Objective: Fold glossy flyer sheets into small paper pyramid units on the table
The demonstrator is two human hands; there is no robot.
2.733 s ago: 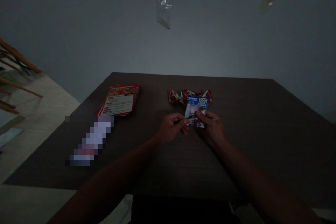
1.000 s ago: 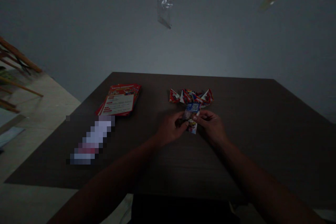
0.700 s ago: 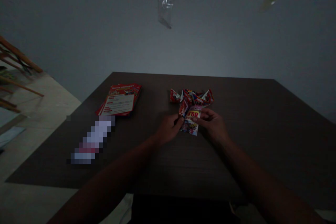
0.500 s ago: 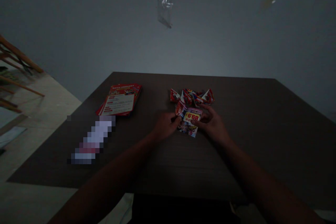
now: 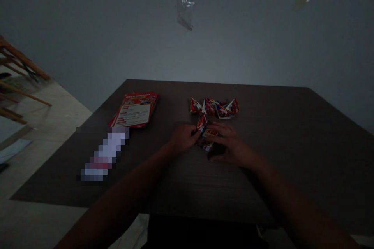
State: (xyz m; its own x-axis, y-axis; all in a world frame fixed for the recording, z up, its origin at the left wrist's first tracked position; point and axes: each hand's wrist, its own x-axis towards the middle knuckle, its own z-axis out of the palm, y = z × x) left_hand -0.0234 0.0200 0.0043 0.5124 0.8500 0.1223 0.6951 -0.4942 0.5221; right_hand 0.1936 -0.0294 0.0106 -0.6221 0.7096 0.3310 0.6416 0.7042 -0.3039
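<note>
A colourful printed leaflet with large red numerals lies on the dark table, its left part turned up in a fold. My left hand is closed, pinching that left part between thumb and fingers. Over the leaflet's right side my right hand lies with fingers spread, covering much of the print. Just beyond both hands sit several folded red-and-white printed papers, standing in peaked shapes and touching one another.
On the table's left side is a stack of red leaflets. Nearer me lies a pixelated pale item. A grey wall rises behind the table, and wooden furniture legs stand on the floor at far left.
My right hand has moved from holding the leaflet's right edge to lying spread across it, hiding most of its numerals. My left hand keeps its pinch. The view has shifted slightly.
</note>
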